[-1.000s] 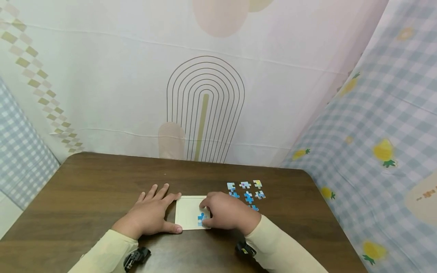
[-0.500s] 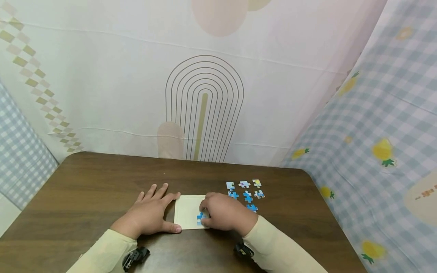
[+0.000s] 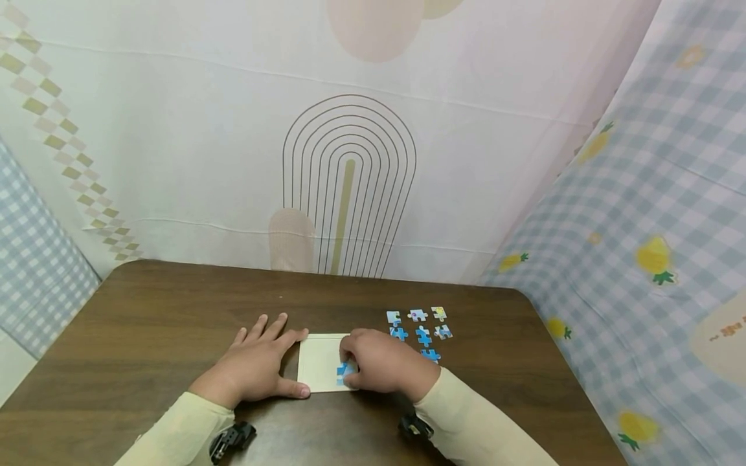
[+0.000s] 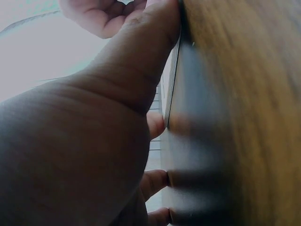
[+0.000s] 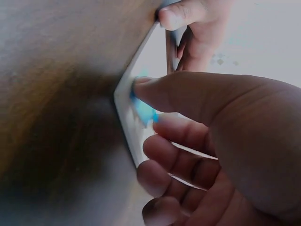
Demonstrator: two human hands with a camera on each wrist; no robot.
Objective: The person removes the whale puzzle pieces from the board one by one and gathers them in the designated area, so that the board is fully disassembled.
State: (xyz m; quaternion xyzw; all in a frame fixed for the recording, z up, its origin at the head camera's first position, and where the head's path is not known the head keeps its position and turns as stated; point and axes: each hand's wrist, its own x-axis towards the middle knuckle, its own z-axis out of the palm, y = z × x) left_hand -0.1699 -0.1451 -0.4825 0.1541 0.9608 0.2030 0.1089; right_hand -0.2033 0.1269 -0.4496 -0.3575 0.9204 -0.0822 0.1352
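Observation:
A pale square puzzle tray (image 3: 317, 362) lies on the table between the hands. The left hand (image 3: 250, 362) rests with spread fingers at the tray's left side, thumb and forefinger touching its corners. Over the tray's right part is the right hand (image 3: 387, 362), fingers curled. Between its thumb and forefinger is a blue jigsaw piece (image 5: 145, 110), low over the tray's near right corner and partly hidden. Blue-and-white jigsaw (image 3: 341, 374) shows beside the thumb in the head view; whether it is one piece or two, I cannot tell.
Several loose jigsaw pieces (image 3: 423, 335) lie in rough rows on the brown table (image 3: 192, 298), right of the tray and behind the right hand. A printed cloth (image 3: 204, 142) hangs behind the table, and a checked cloth (image 3: 612, 246) hangs along the right.
Both hands and the tray stay almost in place. The right thumb and fingers shift only slightly at the blue piece.

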